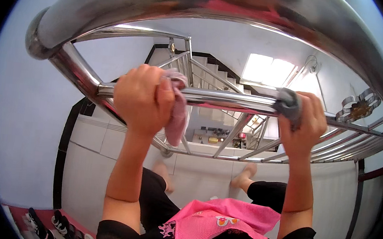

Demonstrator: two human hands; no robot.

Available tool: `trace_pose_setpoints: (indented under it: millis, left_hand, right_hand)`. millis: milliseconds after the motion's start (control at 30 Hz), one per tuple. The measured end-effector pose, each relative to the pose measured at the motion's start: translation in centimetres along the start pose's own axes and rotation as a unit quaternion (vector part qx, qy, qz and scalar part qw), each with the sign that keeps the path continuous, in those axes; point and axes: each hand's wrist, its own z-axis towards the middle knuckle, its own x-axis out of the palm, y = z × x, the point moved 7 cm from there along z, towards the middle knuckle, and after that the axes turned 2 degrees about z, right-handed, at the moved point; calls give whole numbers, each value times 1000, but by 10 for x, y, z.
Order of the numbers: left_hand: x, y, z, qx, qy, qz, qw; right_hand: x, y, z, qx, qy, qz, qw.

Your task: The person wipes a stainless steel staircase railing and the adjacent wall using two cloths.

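My left hand (142, 99) grips a pink cloth (178, 118) wrapped around the left part of a horizontal stainless steel rail (227, 99). Part of the cloth hangs down below the rail. Farther right along the same rail, my right hand (305, 121) closes around a grey cloth (287, 104) that is pressed to the metal. A thick, shiny handrail (201, 4) arches across the top of the view, above both hands. Its left end meets a steel post (79, 68). Both palms are hidden, and the right hand is slightly blurred.
Slanting balusters (232, 135) run below the rail. Beyond them, a staircase (213, 70) and a lower level with several small objects (214, 131) show. A metal flower ornament (360, 105) sits at right. Shoes (65, 228) stand at lower left beside the wall (24, 122).
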Motion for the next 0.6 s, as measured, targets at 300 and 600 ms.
trace_pose_setpoints:
  millis: [300, 600]
  left_hand:
    - [40, -76, 12, -14, 69, -6, 997]
    - [17, -8, -2, 78, 69, -21, 994]
  right_hand:
    - [38, 50, 26, 10, 24, 68, 997]
    - [-11, -13, 5, -8, 47, 9, 999]
